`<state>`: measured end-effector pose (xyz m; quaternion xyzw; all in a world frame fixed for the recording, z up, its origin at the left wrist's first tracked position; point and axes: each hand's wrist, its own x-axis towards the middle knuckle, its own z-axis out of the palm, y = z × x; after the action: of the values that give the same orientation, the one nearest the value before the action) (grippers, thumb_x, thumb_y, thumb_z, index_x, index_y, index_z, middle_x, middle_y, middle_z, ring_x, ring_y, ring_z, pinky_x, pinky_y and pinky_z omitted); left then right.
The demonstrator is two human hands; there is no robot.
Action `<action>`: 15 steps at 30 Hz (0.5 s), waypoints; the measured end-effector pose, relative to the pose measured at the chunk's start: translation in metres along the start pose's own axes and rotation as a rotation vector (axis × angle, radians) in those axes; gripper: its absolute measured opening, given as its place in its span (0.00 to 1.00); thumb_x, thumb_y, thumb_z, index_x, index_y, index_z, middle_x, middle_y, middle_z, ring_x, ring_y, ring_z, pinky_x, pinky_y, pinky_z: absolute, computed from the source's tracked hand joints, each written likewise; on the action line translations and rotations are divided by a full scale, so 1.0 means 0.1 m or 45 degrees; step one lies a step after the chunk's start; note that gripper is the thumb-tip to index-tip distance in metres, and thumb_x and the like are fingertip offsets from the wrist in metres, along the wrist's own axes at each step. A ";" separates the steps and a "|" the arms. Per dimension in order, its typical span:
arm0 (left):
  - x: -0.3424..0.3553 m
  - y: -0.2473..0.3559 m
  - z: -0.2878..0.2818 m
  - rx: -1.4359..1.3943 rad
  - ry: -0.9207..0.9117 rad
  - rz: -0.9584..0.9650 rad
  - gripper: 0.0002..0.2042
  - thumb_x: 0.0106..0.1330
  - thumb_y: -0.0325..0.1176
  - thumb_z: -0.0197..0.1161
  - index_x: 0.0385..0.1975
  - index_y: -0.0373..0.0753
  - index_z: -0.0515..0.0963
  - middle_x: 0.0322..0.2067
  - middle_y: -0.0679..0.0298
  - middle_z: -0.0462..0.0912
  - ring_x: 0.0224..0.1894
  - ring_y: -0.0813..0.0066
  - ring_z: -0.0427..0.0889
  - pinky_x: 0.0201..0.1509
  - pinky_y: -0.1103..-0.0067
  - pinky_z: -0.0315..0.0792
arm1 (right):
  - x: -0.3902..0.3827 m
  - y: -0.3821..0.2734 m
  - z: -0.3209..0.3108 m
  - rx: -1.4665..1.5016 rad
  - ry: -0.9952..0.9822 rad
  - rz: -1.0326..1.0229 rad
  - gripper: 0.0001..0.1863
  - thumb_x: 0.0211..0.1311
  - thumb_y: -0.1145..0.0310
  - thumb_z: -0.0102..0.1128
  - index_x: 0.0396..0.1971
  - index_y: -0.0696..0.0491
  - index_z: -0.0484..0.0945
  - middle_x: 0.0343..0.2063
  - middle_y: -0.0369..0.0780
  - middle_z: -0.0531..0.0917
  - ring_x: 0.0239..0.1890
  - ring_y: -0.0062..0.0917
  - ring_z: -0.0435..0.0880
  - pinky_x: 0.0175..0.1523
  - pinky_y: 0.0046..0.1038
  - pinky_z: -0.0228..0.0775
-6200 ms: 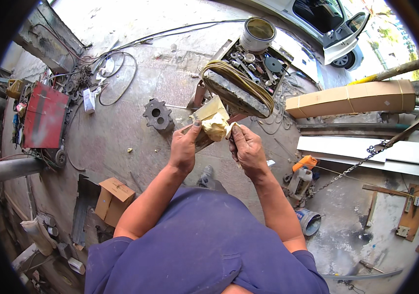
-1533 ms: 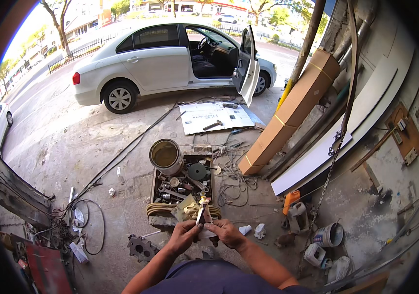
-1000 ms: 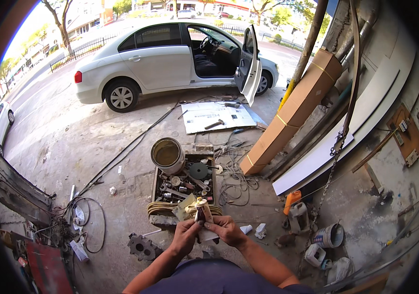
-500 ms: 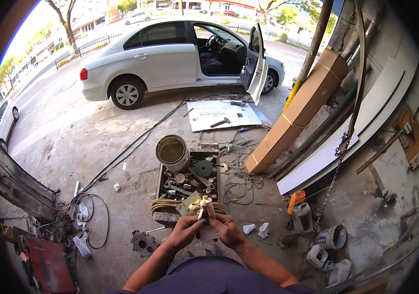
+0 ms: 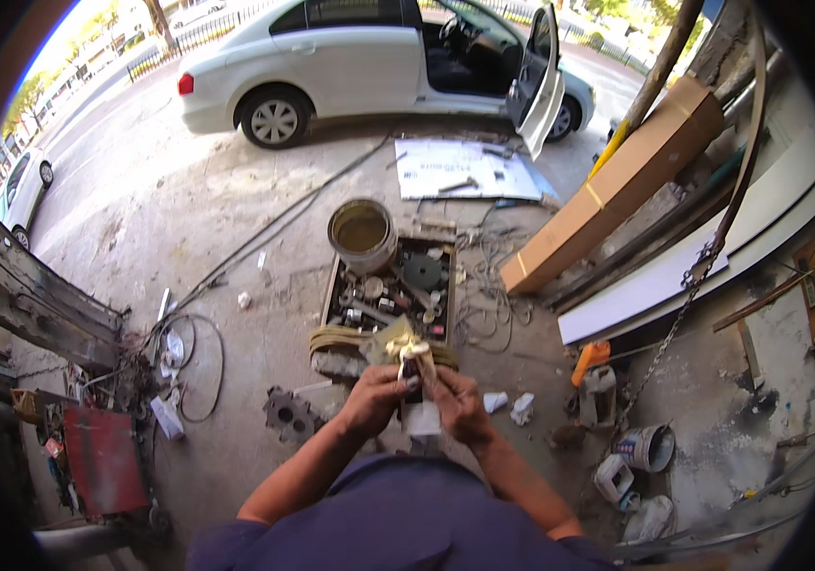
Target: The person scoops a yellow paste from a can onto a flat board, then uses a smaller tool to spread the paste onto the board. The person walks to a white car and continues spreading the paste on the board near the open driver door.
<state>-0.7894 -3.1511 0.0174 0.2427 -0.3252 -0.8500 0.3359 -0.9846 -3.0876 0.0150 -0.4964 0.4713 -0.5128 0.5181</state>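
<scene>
Both my hands are raised in front of my chest around one small object. My left hand (image 5: pixel 374 402) and my right hand (image 5: pixel 458 406) together grip a small whitish packet or tube (image 5: pixel 421 417) with a crumpled yellowish wrapping or rag (image 5: pixel 406 348) at its top. What exactly the object is stays unclear at this size. Below and beyond my hands on the concrete floor lies an open toolbox tray (image 5: pixel 390 295) full of metal parts, with a coil of rope (image 5: pixel 336 340) at its near edge.
A dirty bucket (image 5: pixel 362 231) stands behind the tray. A long cardboard box (image 5: pixel 617 186) and white panels (image 5: pixel 703 257) lean at right. A white car (image 5: pixel 379 57) with an open door is parked beyond. A gear-like metal part (image 5: pixel 290 416) and red machine (image 5: pixel 101 462) lie left.
My head has tilted up from looking straight down to looking outward at the car, then dipped slightly. My hands stay together on the same small object throughout.
</scene>
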 end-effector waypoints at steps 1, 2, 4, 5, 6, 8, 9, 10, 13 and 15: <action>-0.01 -0.02 -0.05 0.091 -0.004 0.060 0.09 0.79 0.35 0.70 0.42 0.36 0.88 0.36 0.74 0.85 0.37 0.83 0.78 0.42 0.79 0.72 | 0.03 -0.15 0.04 -0.032 -0.040 0.043 0.13 0.87 0.68 0.53 0.47 0.59 0.84 0.34 0.28 0.81 0.38 0.11 0.74 0.42 0.20 0.68; -0.02 -0.05 -0.10 0.194 0.009 0.003 0.09 0.80 0.36 0.69 0.38 0.38 0.85 0.32 0.78 0.80 0.34 0.87 0.74 0.38 0.82 0.68 | 0.06 -0.18 0.05 -0.013 -0.017 -0.031 0.13 0.86 0.68 0.54 0.43 0.58 0.84 0.31 0.27 0.79 0.36 0.10 0.71 0.39 0.20 0.66; -0.05 -0.04 -0.03 0.428 -0.003 0.191 0.12 0.84 0.39 0.66 0.39 0.37 0.83 0.32 0.80 0.77 0.35 0.90 0.68 0.38 0.84 0.66 | 0.08 -0.38 0.15 0.098 0.059 0.007 0.12 0.85 0.69 0.55 0.43 0.61 0.84 0.34 0.28 0.82 0.36 0.11 0.74 0.41 0.19 0.69; -0.06 0.00 0.04 0.490 0.034 0.248 0.12 0.84 0.39 0.65 0.41 0.36 0.83 0.33 0.79 0.78 0.37 0.90 0.69 0.40 0.84 0.67 | 0.08 -0.43 0.16 0.078 0.062 0.002 0.13 0.85 0.69 0.55 0.41 0.60 0.84 0.33 0.28 0.82 0.36 0.11 0.74 0.40 0.19 0.68; -0.07 0.00 0.08 0.550 0.071 0.302 0.12 0.84 0.38 0.65 0.43 0.35 0.83 0.34 0.79 0.78 0.38 0.89 0.70 0.42 0.84 0.69 | 0.05 -0.43 0.15 0.058 0.065 0.000 0.13 0.85 0.69 0.55 0.40 0.60 0.84 0.32 0.28 0.81 0.35 0.11 0.73 0.39 0.19 0.67; -0.09 -0.03 0.07 0.616 0.111 0.345 0.12 0.84 0.37 0.66 0.46 0.33 0.83 0.36 0.77 0.80 0.40 0.88 0.72 0.45 0.83 0.71 | 0.05 -0.28 0.11 0.018 0.059 -0.036 0.13 0.85 0.69 0.56 0.38 0.59 0.83 0.31 0.27 0.79 0.34 0.10 0.71 0.38 0.19 0.66; -0.10 -0.04 0.07 0.627 0.130 0.360 0.11 0.83 0.37 0.66 0.46 0.32 0.83 0.36 0.76 0.81 0.40 0.88 0.73 0.45 0.82 0.72 | 0.06 -0.22 0.10 -0.003 0.052 -0.061 0.13 0.85 0.69 0.56 0.37 0.58 0.83 0.30 0.27 0.78 0.34 0.10 0.71 0.38 0.19 0.65; -0.10 -0.03 0.06 0.563 0.120 0.337 0.11 0.82 0.35 0.67 0.46 0.32 0.84 0.36 0.75 0.82 0.40 0.87 0.74 0.45 0.82 0.72 | 0.05 -0.19 0.08 0.009 0.044 -0.030 0.13 0.85 0.68 0.57 0.36 0.58 0.82 0.30 0.27 0.77 0.33 0.10 0.70 0.37 0.19 0.64; -0.11 -0.01 0.01 0.437 0.066 0.290 0.10 0.81 0.34 0.69 0.47 0.31 0.85 0.37 0.74 0.84 0.40 0.87 0.75 0.45 0.82 0.73 | 0.07 -0.20 0.07 0.079 -0.005 0.052 0.12 0.85 0.67 0.59 0.38 0.57 0.83 0.30 0.26 0.76 0.33 0.10 0.69 0.37 0.19 0.63; -0.11 -0.03 -0.02 0.319 0.036 0.208 0.10 0.80 0.33 0.69 0.48 0.31 0.85 0.37 0.74 0.85 0.41 0.87 0.76 0.45 0.82 0.73 | 0.08 -0.20 0.06 0.126 -0.012 0.059 0.10 0.85 0.68 0.60 0.41 0.58 0.84 0.31 0.26 0.78 0.34 0.10 0.71 0.38 0.19 0.65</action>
<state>-0.7824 -3.1421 0.0164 0.2673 -0.4427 -0.7690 0.3757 -0.9801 -3.0953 0.0357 -0.4615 0.4544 -0.5209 0.5561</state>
